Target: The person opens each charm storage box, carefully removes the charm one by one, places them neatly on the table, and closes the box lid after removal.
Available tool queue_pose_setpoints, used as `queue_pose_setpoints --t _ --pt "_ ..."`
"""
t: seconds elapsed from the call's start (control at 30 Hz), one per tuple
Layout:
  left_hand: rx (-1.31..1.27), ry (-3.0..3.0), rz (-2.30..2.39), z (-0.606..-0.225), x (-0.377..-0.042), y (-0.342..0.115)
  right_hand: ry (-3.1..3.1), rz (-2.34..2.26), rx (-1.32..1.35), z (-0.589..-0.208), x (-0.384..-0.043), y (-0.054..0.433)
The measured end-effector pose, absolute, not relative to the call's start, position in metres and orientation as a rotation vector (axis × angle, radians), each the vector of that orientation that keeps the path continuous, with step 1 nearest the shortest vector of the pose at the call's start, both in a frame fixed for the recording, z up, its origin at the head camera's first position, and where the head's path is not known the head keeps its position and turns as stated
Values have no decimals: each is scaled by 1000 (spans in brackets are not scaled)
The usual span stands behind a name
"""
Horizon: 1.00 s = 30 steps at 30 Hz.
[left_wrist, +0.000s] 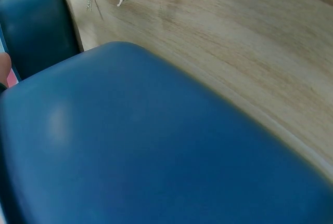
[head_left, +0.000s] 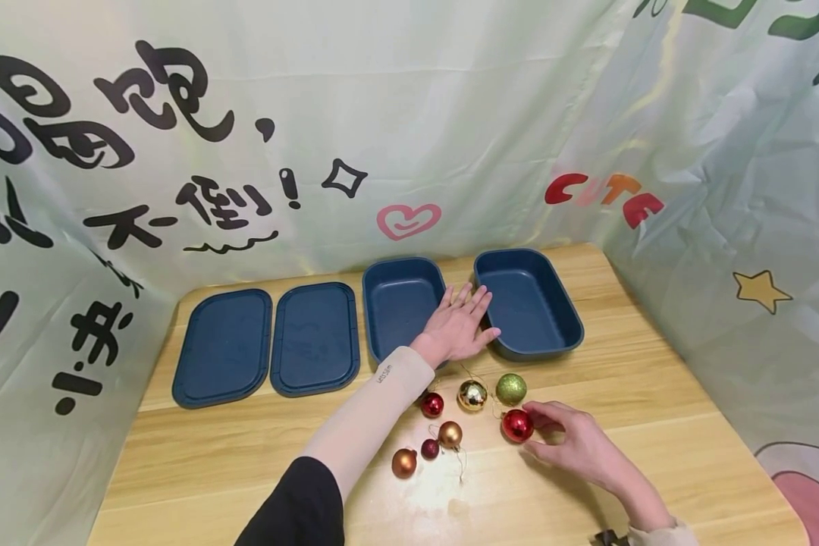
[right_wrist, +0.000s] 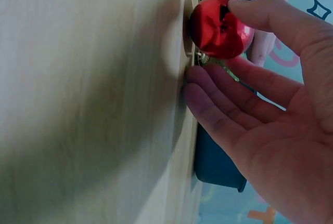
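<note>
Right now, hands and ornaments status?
Left hand spread across the gap between blue containers. Right hand at large red ball, grip unclear. Green ball close beside it.

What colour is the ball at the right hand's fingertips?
Shiny red; the ball shows best in the right wrist view.

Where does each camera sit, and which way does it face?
Head: on the head, facing forward and down at the wooden table; left hand, right hand and forearms show.
Left wrist: on that wrist, facing a blue container; one fingertip shows.
Right wrist: on that wrist, facing the larger red bauble; right hand and part of the left show.
Shared: head and right wrist both show that bauble.
</note>
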<state>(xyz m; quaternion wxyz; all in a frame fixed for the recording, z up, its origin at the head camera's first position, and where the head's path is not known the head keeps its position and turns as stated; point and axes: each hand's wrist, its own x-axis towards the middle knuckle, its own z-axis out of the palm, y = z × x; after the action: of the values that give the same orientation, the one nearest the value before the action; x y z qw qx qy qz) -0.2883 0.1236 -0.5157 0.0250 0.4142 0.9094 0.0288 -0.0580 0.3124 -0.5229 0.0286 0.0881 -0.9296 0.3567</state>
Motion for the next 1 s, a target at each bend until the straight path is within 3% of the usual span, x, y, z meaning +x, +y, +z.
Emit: queue_pose_setpoints --t 1.0 --pt "1272 2805 100 -514 -288 125 -2870 1045 218 -519 -60 315"
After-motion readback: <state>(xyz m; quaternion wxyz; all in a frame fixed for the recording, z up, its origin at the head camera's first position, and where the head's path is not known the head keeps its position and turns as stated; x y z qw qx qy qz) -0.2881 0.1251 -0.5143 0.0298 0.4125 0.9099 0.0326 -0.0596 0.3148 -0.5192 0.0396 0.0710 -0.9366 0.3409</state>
